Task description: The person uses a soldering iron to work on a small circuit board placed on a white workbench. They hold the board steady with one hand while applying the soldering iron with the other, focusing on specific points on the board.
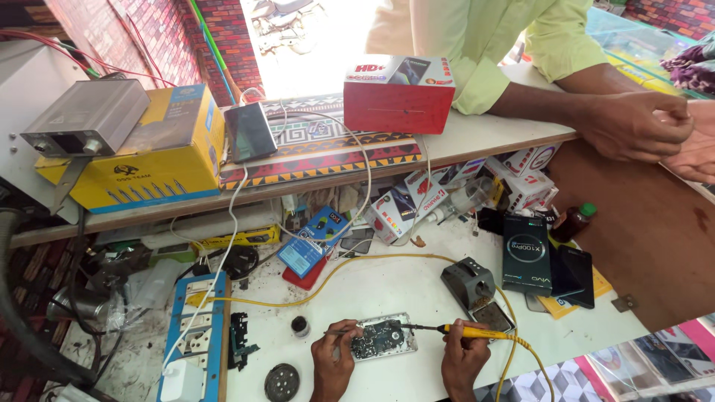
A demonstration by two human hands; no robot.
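An opened phone (pixel 383 336) lies on the white worktop (pixel 387 286) with its circuit board showing. My left hand (pixel 331 359) sits at the phone's left edge and pinches thin metal tweezers (pixel 348 333) whose tips reach over the board. My right hand (pixel 462 356) grips a yellow-handled soldering iron (pixel 454 328); its dark tip points left onto the board. A yellow cable (pixel 514 350) runs from the iron's handle.
A grey soldering iron stand (pixel 473 286), a small flux pot (pixel 299 325), a round black lid (pixel 281 383) and a blue power strip (pixel 195 335) surround the phone. Dark phones (pixel 573 274) and a black box (pixel 526 255) lie right. Another person's hand (pixel 637 123) rests on the counter above.
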